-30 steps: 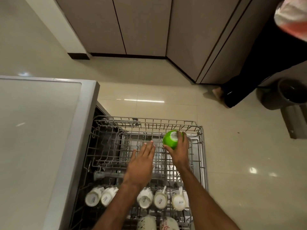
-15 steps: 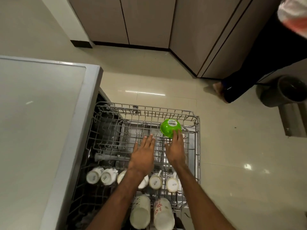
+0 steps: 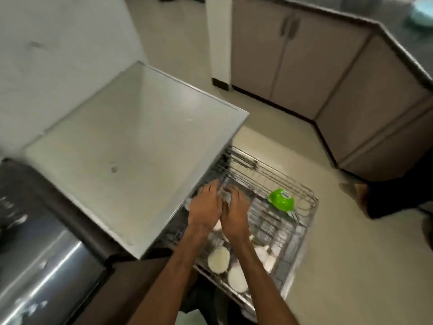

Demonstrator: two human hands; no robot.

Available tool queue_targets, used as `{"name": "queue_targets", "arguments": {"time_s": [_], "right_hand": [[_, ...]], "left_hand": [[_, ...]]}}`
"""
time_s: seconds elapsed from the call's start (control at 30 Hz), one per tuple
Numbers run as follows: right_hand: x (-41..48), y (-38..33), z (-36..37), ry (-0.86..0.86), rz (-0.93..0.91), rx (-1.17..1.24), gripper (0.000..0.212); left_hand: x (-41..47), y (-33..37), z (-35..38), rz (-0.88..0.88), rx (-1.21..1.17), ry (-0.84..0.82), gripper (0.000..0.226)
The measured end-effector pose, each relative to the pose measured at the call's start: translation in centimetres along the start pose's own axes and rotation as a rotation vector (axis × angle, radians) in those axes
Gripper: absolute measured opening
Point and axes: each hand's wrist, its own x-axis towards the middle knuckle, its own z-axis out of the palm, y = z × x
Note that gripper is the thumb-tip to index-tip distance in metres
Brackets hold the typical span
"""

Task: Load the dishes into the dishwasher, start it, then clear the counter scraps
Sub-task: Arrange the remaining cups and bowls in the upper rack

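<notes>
The dishwasher's upper wire rack (image 3: 307, 221) is pulled out over the floor. A green bowl (image 3: 281, 200) lies upside down in its far right corner, with no hand on it. My left hand (image 3: 206, 207) and my right hand (image 3: 235, 214) are side by side over the rack's left part, close to the dishwasher's edge. Their fingers bend down around a small pale item between them; blur hides what it is. Several white cups (image 3: 219, 259) stand upside down in the near rows.
The dishwasher's flat grey top (image 3: 140, 148) lies left of the rack, and a steel sink (image 3: 39, 266) is at lower left. Beige cabinets (image 3: 293, 55) line the far wall under a dark counter. Another person's leg and foot (image 3: 375, 198) stand right of the rack.
My right hand let go of the green bowl, which now rests in the rack. Both hands moved left and came together near the dishwasher's edge. My view swung round and lifted.
</notes>
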Motion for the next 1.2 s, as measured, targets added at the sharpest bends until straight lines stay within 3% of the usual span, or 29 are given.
{"name": "queue_targets", "arguments": {"time_s": [0.3,0.5,0.77,1.0,1.1,1.2], "right_hand": [[-3.3,-14.3,10.3,-0.303,-0.513,-0.025,0.031],[-11.0,-23.1,21.2,-0.615,-0.693,-0.114,0.034],[-15.6,-31.4,34.5,-0.848,-0.895,-0.515,0.061],[-13.1,-33.7,40.8,-0.825,-0.865,-0.737,0.071],[-12.6,-33.6,41.7,-0.814,-0.861,-0.790,0.065],[-12.4,-32.8,41.3,-0.758,-0.886,-0.839,0.045]], "left_hand": [[-11.2,-13.0,-10.2,-0.378,-0.266,0.512,0.036],[-21.2,-26.5,-12.7,-0.639,-0.299,0.699,0.028],[-30.4,-39.8,-15.2,-0.867,-0.289,0.724,0.037],[-31.7,-44.4,-15.3,-0.851,-0.304,0.647,0.040],[-31.3,-45.3,-14.9,-0.819,-0.289,0.608,0.039],[-30.1,-46.0,-14.9,-0.773,-0.287,0.580,0.039]]}}
